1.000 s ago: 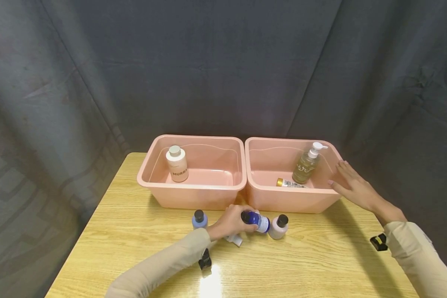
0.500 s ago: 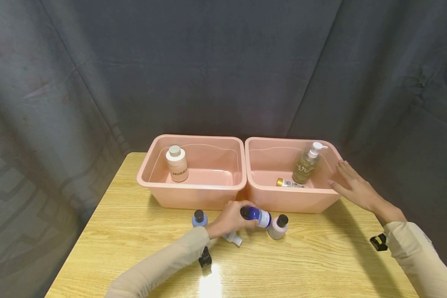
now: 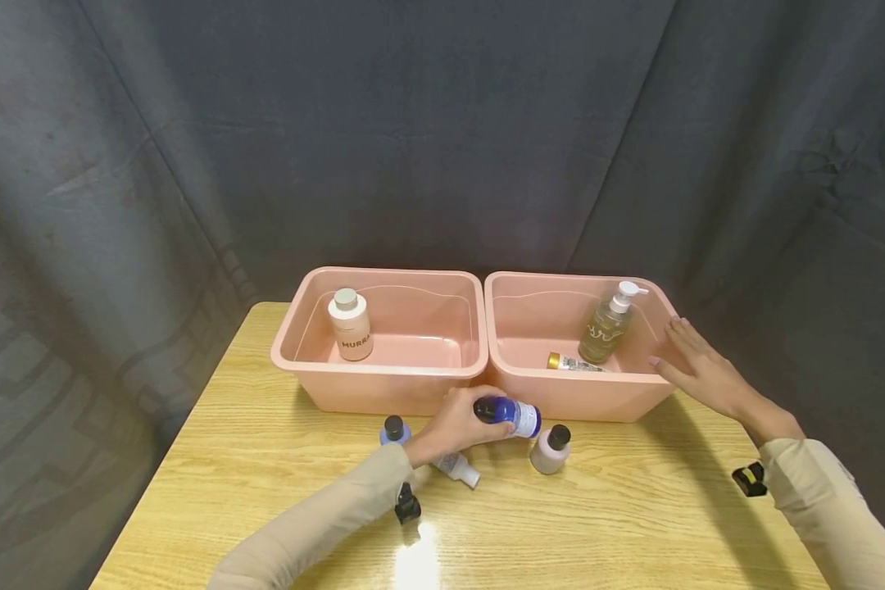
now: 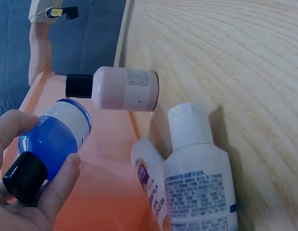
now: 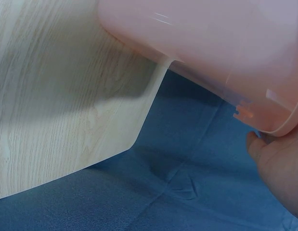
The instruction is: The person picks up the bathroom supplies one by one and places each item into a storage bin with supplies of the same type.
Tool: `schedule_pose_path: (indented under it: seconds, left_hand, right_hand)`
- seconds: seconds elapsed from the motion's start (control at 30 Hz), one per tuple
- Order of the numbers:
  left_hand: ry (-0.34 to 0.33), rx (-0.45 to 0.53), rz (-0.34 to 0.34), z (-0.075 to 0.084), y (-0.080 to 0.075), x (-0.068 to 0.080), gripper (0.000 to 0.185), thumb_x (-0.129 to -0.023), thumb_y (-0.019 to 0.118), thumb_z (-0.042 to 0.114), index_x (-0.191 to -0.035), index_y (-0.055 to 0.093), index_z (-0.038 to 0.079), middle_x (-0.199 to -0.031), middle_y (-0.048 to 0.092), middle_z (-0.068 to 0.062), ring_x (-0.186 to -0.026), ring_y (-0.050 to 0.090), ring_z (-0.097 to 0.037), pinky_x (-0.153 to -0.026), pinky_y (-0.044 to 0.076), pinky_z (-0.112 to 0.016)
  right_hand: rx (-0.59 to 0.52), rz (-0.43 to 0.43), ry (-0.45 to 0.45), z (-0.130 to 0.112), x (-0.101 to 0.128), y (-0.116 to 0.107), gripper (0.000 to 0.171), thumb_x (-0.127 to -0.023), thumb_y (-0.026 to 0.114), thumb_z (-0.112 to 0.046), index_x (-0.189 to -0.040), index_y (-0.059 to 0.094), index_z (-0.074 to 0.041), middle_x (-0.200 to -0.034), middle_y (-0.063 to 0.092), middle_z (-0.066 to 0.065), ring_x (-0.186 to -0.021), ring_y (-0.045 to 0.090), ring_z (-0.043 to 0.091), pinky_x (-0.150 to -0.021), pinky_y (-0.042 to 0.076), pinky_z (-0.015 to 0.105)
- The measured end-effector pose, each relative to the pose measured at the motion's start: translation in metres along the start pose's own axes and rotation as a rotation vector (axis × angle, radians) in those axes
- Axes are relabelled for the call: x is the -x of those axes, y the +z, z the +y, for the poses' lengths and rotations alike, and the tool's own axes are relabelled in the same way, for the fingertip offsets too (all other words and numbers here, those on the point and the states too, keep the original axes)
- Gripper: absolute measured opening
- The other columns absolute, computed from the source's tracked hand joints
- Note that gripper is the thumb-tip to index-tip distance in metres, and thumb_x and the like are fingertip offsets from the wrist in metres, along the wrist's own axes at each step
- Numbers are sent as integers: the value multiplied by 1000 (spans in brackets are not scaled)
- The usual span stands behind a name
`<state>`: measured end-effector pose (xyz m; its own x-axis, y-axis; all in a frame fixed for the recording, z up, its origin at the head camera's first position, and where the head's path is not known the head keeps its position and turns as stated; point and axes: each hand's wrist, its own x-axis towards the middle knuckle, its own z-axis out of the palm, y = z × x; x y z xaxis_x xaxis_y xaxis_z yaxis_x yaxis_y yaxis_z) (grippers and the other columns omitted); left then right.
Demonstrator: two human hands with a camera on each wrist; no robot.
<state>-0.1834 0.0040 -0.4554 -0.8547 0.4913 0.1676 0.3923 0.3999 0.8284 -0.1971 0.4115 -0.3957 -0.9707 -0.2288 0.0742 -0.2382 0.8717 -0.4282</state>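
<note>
My left hand [image 3: 457,422] grips a dark blue bottle [image 3: 510,412] with a white label and a black cap, lifted just above the table in front of the two pink bins. The left wrist view shows the blue bottle [image 4: 55,132] between thumb and fingers [image 4: 62,180]. Beneath it lie a white bottle [image 3: 457,468] and a second small white bottle [image 4: 149,180]. A pale pink bottle [image 3: 549,449] with a black cap stands to the right. My right hand [image 3: 689,365] rests with straight fingers on the right bin's [image 3: 560,381] outer right corner.
The left bin [image 3: 383,385] holds a white bottle [image 3: 350,324]. In the right bin are a pump bottle [image 3: 606,325] and a gold-capped tube [image 3: 571,363]. A small light blue bottle [image 3: 393,430] stands by my left wrist. Dark curtains surround the wooden table [image 3: 634,508].
My left hand has lifted the blue bottle off the table and up toward the bins, uncovering the white bottle beneath. The right hand has stayed still.
</note>
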Motion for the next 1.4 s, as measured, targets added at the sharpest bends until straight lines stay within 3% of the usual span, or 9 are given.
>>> schedule_pose_path:
  seconds: [0.2,0.77,1.17,1.4]
  left_hand:
    - [6,47,11,5,-2,0,54,-77,86,30,-122,68,6,-106,72,-11,-83,66,-10,-71,54,-19]
    - [108,61,41,25,-10,-3,50,-77,86,27,-119,70,7,-103,73,-7,-84,66,-8,-76,53,-21]
    - [129,166,26,41,-17,-6,47,-79,85,22,-119,70,4,-103,73,-11,-83,68,-8,-73,56,-22]
    - [133,222,23,52,-21,-9,47,-80,84,20,-122,68,4,-111,70,-14,-80,67,-8,-69,58,-24]
  right_hand:
    - [6,16,-22,1,0,0,79,-101,53,-38,-155,13,4,-163,-1,22,-149,-9,32,-106,6,76]
    - [4,2,-1,1,0,-1,81,-101,53,-40,-156,12,2,-163,-3,22,-149,-10,34,-105,6,77]
    - [-2,-7,15,-1,0,-1,81,-101,53,-41,-157,9,0,-163,-4,21,-149,-10,35,-104,5,78]
    - [-1,5,-4,1,1,0,80,-101,53,-39,-156,11,1,-163,-3,21,-149,-9,34,-106,7,76]
